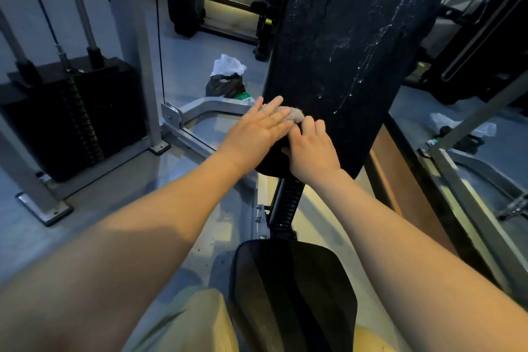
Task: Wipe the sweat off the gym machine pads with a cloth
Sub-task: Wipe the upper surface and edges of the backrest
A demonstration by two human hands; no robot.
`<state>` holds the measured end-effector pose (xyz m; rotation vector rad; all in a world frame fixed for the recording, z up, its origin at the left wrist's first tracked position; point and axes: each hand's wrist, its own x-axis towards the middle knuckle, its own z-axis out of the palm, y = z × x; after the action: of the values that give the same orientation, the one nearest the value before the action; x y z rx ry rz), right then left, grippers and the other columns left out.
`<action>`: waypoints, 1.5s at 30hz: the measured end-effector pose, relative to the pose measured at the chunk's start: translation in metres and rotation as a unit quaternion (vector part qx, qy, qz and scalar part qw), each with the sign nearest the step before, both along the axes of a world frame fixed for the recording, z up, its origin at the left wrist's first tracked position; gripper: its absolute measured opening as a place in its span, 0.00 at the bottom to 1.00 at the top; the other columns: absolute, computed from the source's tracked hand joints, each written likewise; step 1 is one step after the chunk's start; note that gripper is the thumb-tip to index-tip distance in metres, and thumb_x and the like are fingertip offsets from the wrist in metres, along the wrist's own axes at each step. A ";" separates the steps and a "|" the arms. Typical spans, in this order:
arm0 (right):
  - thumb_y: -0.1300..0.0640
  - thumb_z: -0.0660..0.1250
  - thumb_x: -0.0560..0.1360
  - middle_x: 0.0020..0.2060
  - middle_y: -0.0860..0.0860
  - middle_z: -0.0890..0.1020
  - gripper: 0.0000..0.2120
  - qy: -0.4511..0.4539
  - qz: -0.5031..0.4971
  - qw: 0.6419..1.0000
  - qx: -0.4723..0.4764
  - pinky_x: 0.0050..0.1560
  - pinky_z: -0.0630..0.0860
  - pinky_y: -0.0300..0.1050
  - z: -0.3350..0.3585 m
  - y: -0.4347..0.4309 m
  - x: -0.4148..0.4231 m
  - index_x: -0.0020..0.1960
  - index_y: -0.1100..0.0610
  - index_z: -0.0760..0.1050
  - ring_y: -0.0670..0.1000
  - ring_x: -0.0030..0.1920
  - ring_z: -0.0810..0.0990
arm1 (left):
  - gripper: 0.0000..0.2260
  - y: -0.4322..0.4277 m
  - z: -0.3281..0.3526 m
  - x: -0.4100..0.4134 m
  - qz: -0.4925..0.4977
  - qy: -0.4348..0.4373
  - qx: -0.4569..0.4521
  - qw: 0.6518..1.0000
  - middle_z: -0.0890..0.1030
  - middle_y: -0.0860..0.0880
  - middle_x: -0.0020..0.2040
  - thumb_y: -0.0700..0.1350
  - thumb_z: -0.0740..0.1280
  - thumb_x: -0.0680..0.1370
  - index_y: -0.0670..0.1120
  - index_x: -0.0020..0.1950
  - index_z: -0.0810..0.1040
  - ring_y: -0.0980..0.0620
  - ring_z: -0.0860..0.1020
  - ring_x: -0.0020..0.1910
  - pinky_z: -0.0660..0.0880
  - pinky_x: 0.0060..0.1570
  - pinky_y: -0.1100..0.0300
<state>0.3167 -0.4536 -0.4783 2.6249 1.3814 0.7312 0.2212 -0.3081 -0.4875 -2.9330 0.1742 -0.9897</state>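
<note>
The left hand (258, 130) lies flat and spread, fingers straight and close together, palm pressing a small pale cloth (294, 115) against the lower end of the tall black back pad (351, 46); it grips nothing, only bears down on the cloth, whose fuzzy end sticks out past the fingertips. The right hand (311, 151) sits just beside it, touching the left hand's little-finger edge, its fingers curled down onto the pad with the fingertips at the cloth's near end; whether they pinch the cloth or only rest against it cannot be told. No brand, label or writing can be read anywhere; the only marks are a column of small green-tinted tabs down the weight stack (77, 120) at the left, too small to read. The back pad's surface is cracked and shows streaks and beads of wetness above and to the right of the hands. Below the hands a ribbed black post (288, 203) joins the back pad to the black seat pad (294, 294), which lies between the person's knees. On the grey floor beyond the left hand sits a dark plastic bag (225, 86) with a white bag (228, 64) crumpled on top of it, near the silver frame (200, 107) of the machine.
</note>
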 end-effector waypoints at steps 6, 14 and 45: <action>0.48 0.67 0.78 0.52 0.56 0.71 0.20 0.051 0.004 0.999 0.009 0.49 0.69 0.47 0.007 -0.006 -0.006 0.64 0.59 0.71 0.56 0.50 0.68 | 0.16 -0.005 0.017 -0.001 0.027 -0.092 -0.008 0.995 0.83 0.43 0.59 0.39 0.61 0.79 0.40 0.62 0.82 0.38 0.79 0.53 0.78 0.57 0.40; 0.51 0.64 0.80 0.51 0.53 0.71 0.09 0.200 0.018 0.973 0.113 0.53 0.74 0.50 0.007 -0.027 -0.022 0.53 0.56 0.72 0.54 0.53 0.68 | 0.14 -0.020 0.025 0.000 0.088 -0.019 -0.142 0.986 0.78 0.46 0.58 0.38 0.65 0.81 0.46 0.65 0.81 0.43 0.71 0.50 0.70 0.47 0.56; 0.59 0.66 0.79 0.44 0.47 0.78 0.03 0.315 -0.045 0.788 0.527 0.40 0.68 0.34 0.024 -0.059 -0.004 0.50 0.53 0.71 0.44 0.42 0.76 | 0.05 -0.063 0.054 0.008 0.124 0.019 -0.572 0.811 0.82 0.49 0.39 0.44 0.64 0.75 0.48 0.46 0.80 0.46 0.81 0.43 0.80 0.43 0.53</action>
<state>0.3124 -0.5129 -0.4540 4.0988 1.0554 0.7954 0.2291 -0.3715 -0.4335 -3.7617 -1.2079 -1.2859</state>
